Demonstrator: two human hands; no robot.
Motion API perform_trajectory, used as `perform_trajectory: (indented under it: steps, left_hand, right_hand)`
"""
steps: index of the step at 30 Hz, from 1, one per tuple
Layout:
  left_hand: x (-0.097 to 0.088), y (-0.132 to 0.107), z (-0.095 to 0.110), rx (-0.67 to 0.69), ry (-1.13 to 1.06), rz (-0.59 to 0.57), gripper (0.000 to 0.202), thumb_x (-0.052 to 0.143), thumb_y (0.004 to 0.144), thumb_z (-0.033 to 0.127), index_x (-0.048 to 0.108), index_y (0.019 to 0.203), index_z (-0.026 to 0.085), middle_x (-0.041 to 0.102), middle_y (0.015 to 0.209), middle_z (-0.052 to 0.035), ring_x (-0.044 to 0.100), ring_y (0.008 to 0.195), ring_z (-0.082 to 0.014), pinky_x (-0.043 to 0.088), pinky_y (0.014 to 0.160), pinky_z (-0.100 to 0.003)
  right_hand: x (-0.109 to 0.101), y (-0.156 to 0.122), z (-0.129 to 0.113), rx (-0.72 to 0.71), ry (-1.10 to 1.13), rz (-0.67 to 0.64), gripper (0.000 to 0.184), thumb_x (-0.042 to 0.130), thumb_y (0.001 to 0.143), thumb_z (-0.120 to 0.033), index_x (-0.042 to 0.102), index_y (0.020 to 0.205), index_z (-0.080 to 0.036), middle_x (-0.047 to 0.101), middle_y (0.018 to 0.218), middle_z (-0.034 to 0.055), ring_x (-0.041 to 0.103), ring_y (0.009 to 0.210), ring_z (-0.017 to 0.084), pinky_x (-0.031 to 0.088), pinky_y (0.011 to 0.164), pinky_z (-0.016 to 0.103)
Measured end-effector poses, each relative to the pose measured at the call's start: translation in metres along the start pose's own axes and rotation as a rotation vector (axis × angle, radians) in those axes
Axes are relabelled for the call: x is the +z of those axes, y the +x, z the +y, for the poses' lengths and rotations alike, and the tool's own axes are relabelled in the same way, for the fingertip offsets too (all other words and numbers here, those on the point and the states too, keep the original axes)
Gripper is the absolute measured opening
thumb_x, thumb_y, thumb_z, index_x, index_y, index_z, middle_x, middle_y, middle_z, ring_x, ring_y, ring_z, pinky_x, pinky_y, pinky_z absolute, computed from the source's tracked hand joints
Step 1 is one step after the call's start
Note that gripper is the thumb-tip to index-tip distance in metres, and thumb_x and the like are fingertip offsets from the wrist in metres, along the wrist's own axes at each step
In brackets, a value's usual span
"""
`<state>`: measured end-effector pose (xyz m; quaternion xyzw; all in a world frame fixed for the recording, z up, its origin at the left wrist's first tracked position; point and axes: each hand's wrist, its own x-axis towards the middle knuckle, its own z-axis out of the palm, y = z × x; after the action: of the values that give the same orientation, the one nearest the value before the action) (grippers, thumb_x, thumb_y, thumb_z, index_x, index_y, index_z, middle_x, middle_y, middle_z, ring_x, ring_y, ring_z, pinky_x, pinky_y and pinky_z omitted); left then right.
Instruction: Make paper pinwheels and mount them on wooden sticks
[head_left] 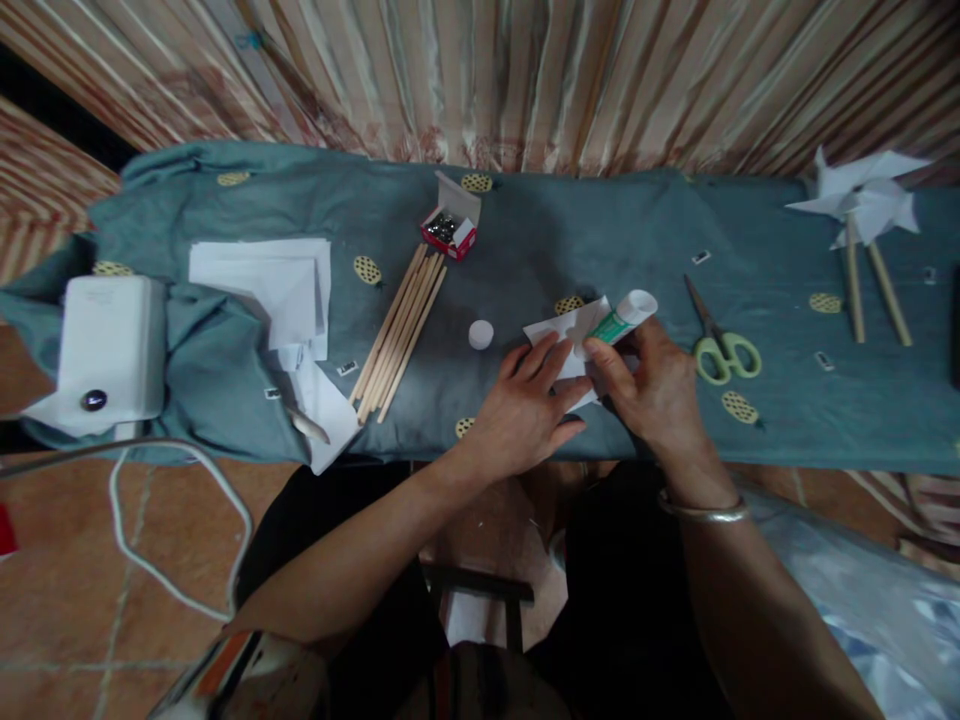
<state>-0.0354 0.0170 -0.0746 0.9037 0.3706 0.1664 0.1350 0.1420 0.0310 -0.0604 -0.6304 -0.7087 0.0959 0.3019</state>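
Observation:
My right hand (652, 385) grips a green and white glue stick (621, 316), tilted with its lower end against a piece of white paper (564, 326). My left hand (529, 405) lies on that paper with its fingers spread, pressing it to the cloth. Part of the paper is hidden under both hands. A round white cap (481, 334) rests on the cloth to the left of the paper. Just right of my right hand lie scissors (721, 345) with light green handles, their blades pointing away from me.
A bundle of wooden sticks (399, 340) lies left of centre, below an open red box of small metal pieces (450, 222). White paper sheets (259, 262) and a white device (112, 345) are at left. Paper pinwheels (862, 195) on sticks lie at far right, on the green cloth (600, 215).

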Motion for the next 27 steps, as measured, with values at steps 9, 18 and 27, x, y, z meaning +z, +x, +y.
perform_trajectory:
  steps: [9,18,27]
  left_hand:
    - [-0.002,0.000,0.000,-0.007,-0.007,-0.007,0.043,0.059,0.088,0.042,0.058,0.125,0.020,0.042,0.149,-0.0171,0.033,0.141,-0.0337,0.031,0.110,-0.054]
    - [-0.002,0.001,0.001,-0.006,-0.006,-0.018,0.046,0.060,0.088,0.041,0.057,0.128,0.018,0.040,0.150,-0.0193,0.034,0.141,-0.0348,0.031,0.110,-0.054]
    - [-0.004,0.001,0.001,-0.005,-0.006,-0.009,0.047,0.060,0.088,0.040,0.056,0.129,0.020,0.042,0.148,-0.0196,0.035,0.139,-0.0349,0.033,0.107,-0.056]
  right_hand:
    - [0.001,0.000,-0.003,-0.003,0.005,-0.013,0.037,0.050,0.090,-0.058,0.059,0.090,-0.022,0.069,0.075,0.0054,0.065,0.067,0.023,0.048,0.061,0.033]
    - [-0.001,-0.004,-0.003,-0.022,-0.036,-0.058,0.039,0.047,0.091,-0.058,0.057,0.089,-0.021,0.067,0.076,0.0079,0.067,0.073,0.026,0.049,0.065,0.035]
    - [-0.009,-0.008,0.003,-0.009,0.003,-0.020,0.032,0.054,0.088,-0.054,0.058,0.088,-0.022,0.067,0.075,0.0074,0.065,0.069,0.025,0.048,0.061,0.035]
